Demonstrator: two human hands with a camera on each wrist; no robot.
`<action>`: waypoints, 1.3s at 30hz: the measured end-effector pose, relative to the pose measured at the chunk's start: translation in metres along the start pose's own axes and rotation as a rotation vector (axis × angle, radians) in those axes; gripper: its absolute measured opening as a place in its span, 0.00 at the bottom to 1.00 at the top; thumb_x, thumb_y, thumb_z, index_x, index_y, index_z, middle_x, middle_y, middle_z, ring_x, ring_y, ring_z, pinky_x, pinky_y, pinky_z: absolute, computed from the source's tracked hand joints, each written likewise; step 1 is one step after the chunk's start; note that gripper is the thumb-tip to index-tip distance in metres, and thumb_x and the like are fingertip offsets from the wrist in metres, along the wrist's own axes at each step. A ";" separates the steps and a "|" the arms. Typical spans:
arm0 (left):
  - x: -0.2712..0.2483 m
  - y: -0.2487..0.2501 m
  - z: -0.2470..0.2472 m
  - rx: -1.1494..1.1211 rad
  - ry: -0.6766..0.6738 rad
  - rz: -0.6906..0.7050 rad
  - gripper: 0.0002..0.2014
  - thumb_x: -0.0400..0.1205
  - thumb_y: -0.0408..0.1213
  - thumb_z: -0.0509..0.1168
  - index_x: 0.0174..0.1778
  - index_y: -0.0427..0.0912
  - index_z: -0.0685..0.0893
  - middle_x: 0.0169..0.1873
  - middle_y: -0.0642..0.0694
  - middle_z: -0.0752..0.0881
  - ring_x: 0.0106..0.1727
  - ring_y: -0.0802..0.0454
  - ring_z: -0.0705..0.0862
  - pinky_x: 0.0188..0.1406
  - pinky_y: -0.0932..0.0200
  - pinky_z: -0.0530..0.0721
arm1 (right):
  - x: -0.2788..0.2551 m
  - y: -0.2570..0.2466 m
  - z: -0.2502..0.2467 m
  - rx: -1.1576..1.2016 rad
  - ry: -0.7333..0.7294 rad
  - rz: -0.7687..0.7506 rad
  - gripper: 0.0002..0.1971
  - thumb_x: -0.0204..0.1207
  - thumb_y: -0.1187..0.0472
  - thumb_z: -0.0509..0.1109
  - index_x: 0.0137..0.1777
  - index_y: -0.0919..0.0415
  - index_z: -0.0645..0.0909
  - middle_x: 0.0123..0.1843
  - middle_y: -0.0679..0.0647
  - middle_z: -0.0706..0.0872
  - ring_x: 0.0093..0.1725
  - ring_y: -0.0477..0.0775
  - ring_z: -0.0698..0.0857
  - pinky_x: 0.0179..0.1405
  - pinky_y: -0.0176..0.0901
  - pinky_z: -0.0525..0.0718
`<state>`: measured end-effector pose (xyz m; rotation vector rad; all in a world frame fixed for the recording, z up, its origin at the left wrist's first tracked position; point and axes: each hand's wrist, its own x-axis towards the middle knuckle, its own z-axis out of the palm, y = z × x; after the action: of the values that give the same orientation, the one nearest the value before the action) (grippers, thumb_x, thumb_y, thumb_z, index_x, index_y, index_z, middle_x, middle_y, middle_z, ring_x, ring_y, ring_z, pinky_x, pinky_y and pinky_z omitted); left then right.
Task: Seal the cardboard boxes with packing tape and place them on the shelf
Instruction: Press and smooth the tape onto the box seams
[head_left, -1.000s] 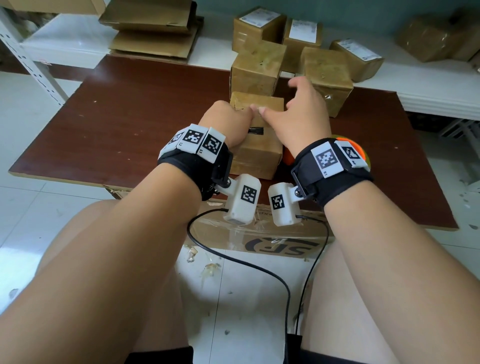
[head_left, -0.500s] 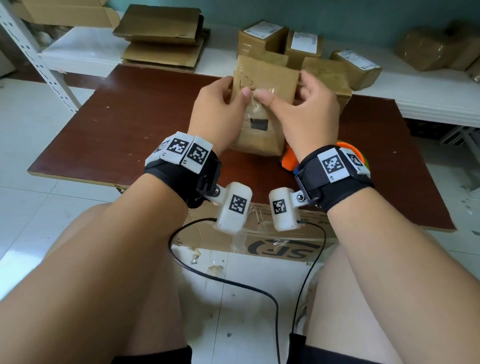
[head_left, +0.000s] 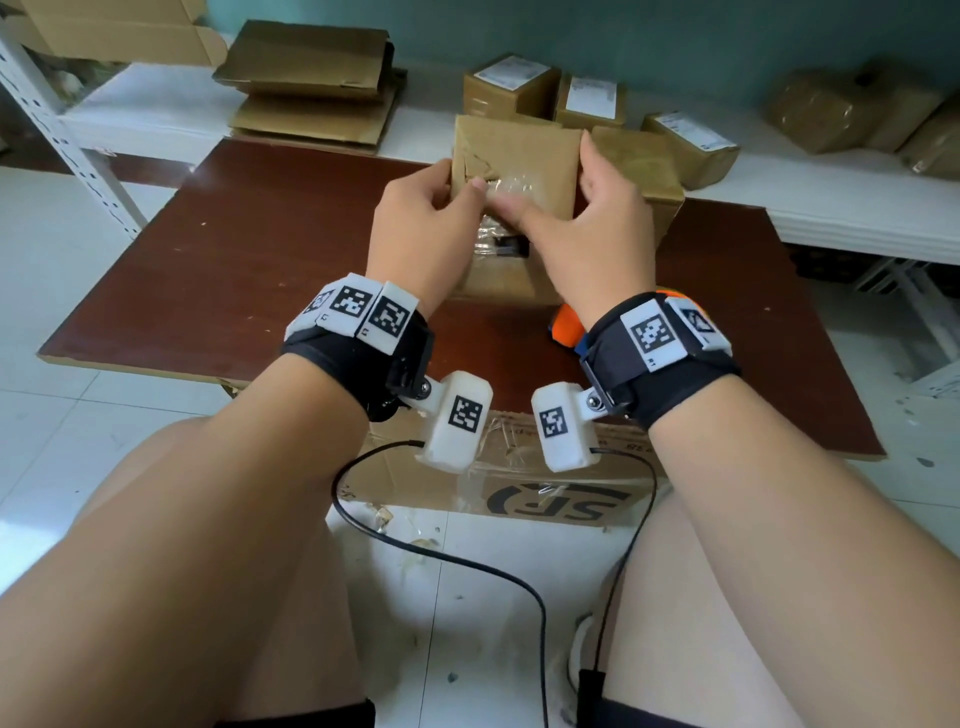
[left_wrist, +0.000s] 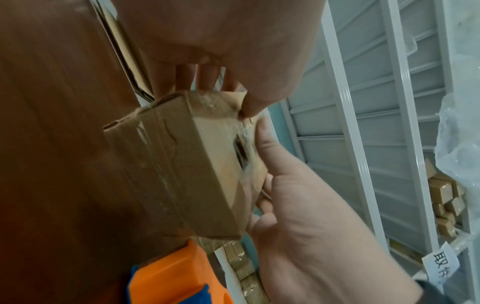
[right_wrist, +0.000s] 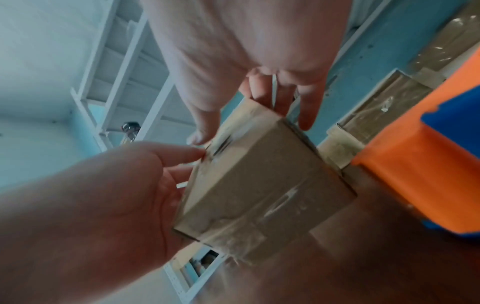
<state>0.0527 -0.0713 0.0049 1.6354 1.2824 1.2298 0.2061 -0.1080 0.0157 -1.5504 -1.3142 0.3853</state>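
— Lifted, then? A second ago that cardboard box (head_left: 511, 156) lay flat on the worktop (head_left: 208, 270).

— Yes, it has come up off the wood and tipped toward the camera, held in the air between both hands above the far half of the worktop. The left hand (head_left: 415, 228) grips its left edge, fingers curled behind, thumb on the front. The right hand (head_left: 597, 239) grips the right edge, with the thumb reaching across to the taped middle, where its tip meets the left thumb.

— What shows on the front face?

— Clear packing tape (head_left: 511, 184), wrinkled, and a small dark slot (left_wrist: 240, 151) below it. More tape runs over the side in the left wrist view.

— And round about?

— An orange and blue tape dispenser (head_left: 566, 327) lies on the worktop just under the right wrist. Behind the held box stand more taped boxes (head_left: 636, 166), some on the white shelf (head_left: 857, 208). Flattened cartons (head_left: 306, 83) are stacked on the shelf's left part.
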 end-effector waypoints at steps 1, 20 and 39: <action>-0.001 0.000 0.001 -0.008 0.000 -0.005 0.15 0.84 0.48 0.63 0.43 0.42 0.90 0.34 0.47 0.88 0.36 0.45 0.81 0.41 0.48 0.82 | -0.001 0.002 0.001 -0.025 -0.002 -0.005 0.52 0.70 0.34 0.84 0.90 0.57 0.70 0.76 0.45 0.87 0.72 0.38 0.84 0.72 0.39 0.85; -0.006 0.000 -0.003 0.067 0.085 -0.022 0.25 0.76 0.67 0.76 0.57 0.50 0.90 0.48 0.58 0.93 0.50 0.62 0.91 0.56 0.52 0.92 | -0.006 -0.006 -0.004 0.289 -0.020 0.055 0.36 0.82 0.42 0.77 0.85 0.59 0.77 0.80 0.51 0.84 0.79 0.40 0.81 0.80 0.42 0.81; -0.013 0.005 -0.001 0.018 -0.161 -0.538 0.10 0.84 0.46 0.69 0.49 0.42 0.83 0.45 0.42 0.87 0.44 0.44 0.87 0.45 0.52 0.86 | -0.028 0.025 0.021 -0.746 -0.422 0.124 0.47 0.86 0.24 0.44 0.95 0.57 0.49 0.81 0.58 0.81 0.89 0.65 0.61 0.87 0.69 0.51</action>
<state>0.0525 -0.0851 0.0068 1.2499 1.5011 0.7451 0.1939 -0.1195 -0.0240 -2.2620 -1.8196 0.3244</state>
